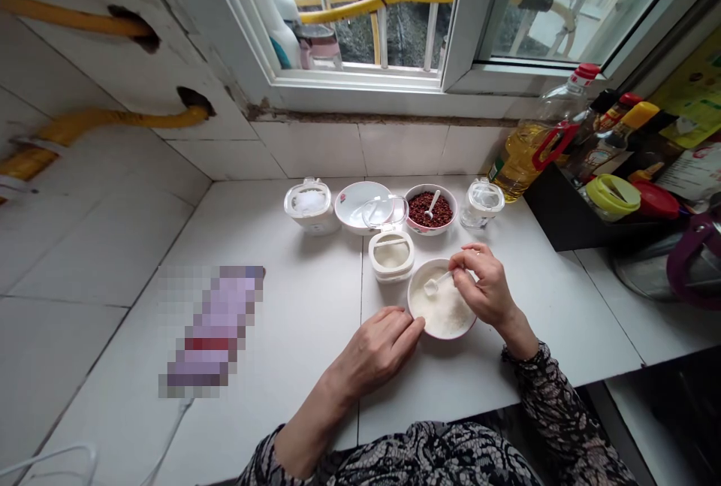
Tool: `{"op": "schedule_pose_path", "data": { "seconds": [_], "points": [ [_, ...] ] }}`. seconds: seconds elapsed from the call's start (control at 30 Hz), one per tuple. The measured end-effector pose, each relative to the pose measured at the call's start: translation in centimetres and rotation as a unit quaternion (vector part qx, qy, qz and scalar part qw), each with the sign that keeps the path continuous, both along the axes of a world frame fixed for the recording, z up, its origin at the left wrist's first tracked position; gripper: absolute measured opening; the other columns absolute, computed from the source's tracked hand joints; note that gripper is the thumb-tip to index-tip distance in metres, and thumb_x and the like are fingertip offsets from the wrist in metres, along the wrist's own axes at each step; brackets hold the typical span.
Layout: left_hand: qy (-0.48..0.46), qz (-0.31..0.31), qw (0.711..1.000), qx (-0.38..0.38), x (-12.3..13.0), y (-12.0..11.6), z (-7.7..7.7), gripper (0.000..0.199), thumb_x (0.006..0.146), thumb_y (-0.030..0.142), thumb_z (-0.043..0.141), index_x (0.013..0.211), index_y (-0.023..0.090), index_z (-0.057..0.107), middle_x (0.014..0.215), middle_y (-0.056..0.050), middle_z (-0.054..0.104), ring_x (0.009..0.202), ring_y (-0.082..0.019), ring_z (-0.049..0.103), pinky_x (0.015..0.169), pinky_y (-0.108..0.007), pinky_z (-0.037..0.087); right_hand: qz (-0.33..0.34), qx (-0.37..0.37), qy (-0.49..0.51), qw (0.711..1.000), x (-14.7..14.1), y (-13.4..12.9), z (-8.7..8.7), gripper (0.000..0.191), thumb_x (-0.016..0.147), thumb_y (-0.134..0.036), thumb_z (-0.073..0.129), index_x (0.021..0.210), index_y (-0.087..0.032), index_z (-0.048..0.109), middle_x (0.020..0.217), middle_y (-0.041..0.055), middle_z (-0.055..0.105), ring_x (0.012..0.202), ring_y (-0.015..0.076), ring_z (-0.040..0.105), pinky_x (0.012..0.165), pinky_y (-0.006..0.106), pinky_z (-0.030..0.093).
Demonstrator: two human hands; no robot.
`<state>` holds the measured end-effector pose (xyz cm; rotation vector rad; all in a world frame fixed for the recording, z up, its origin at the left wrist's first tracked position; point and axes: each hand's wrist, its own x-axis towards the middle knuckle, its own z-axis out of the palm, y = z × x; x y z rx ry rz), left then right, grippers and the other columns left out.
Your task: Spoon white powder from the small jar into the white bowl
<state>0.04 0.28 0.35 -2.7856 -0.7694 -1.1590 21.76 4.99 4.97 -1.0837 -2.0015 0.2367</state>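
Observation:
A small white spoon (432,288) is pinched in my right hand (482,281), its scoop over a bowl of white granular contents (444,311). My left hand (383,347) rests on the counter with its fingers together and the fingertips touching the bowl's left rim; nothing shows in it. Just behind the bowl sits a square container (390,255) with its clear lid raised and pale contents inside. Farther back stand a bowl of dark red grains (430,210) with a white spoon in it and an empty-looking white bowl (360,206).
Lidded containers stand at the back left (311,203) and back right (483,201). An oil bottle (526,152) and a black rack (555,212) of seasonings are on the right. A blurred purple object (217,321) with a cable lies left on the white counter (304,306).

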Motion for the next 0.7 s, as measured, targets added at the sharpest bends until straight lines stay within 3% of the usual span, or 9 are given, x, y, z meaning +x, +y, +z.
{"op": "schedule_pose_path", "data": {
  "seconds": [0.17, 0.37, 0.53, 0.7],
  "points": [
    [0.004, 0.003, 1.000, 0.001, 0.0, 0.0, -0.1, 0.019, 0.098, 0.004, 0.043, 0.108, 0.008, 0.058, 0.075, -0.005, 0.064, 0.068, -0.016, 0.061, 0.075, -0.034, 0.061, 0.034, -0.076, -0.026, 0.996, -0.5, 0.0, -0.8, 0.018, 0.082, -0.009, 0.046, 0.076, -0.022, 0.058, 0.065, -0.0029, 0.065, 0.058, 0.0146, 0.055, 0.090, 0.039, 0.046],
    [0.000, -0.002, 1.000, -0.010, -0.1, 0.0, -0.1, 0.020, 0.098, 0.005, 0.043, 0.110, 0.009, 0.059, 0.076, -0.004, 0.064, 0.069, -0.016, 0.062, 0.077, -0.035, 0.061, -0.061, -0.181, 0.082, 0.978, 0.2, -0.1, -0.1, 0.016, 0.080, -0.017, 0.050, 0.072, -0.023, 0.062, 0.059, 0.0004, 0.064, 0.082, 0.0225, 0.061, 0.078, 0.034, 0.046],
    [0.002, -0.001, 1.000, -0.006, 0.0, 0.0, 0.0, 0.019, 0.097, 0.003, 0.044, 0.109, 0.008, 0.059, 0.076, -0.005, 0.064, 0.068, -0.016, 0.062, 0.075, -0.034, 0.061, -0.070, -0.246, 0.159, 0.954, 0.0, -0.1, 0.3, 0.013, 0.078, -0.023, 0.052, 0.070, -0.022, 0.062, 0.055, -0.0021, 0.061, 0.065, 0.0177, 0.058, 0.072, 0.031, 0.045],
    [0.005, -0.002, 1.000, -0.005, 0.0, 0.0, 0.2, 0.020, 0.098, 0.003, 0.042, 0.108, 0.008, 0.058, 0.075, -0.005, 0.064, 0.067, -0.016, 0.061, 0.074, -0.034, 0.061, -0.066, -0.323, 0.274, 0.903, 0.2, 0.4, 0.3, 0.011, 0.074, -0.028, 0.056, 0.071, -0.020, 0.063, 0.051, -0.0038, 0.059, 0.052, 0.0138, 0.054, 0.060, 0.028, 0.044]
  ]
}}
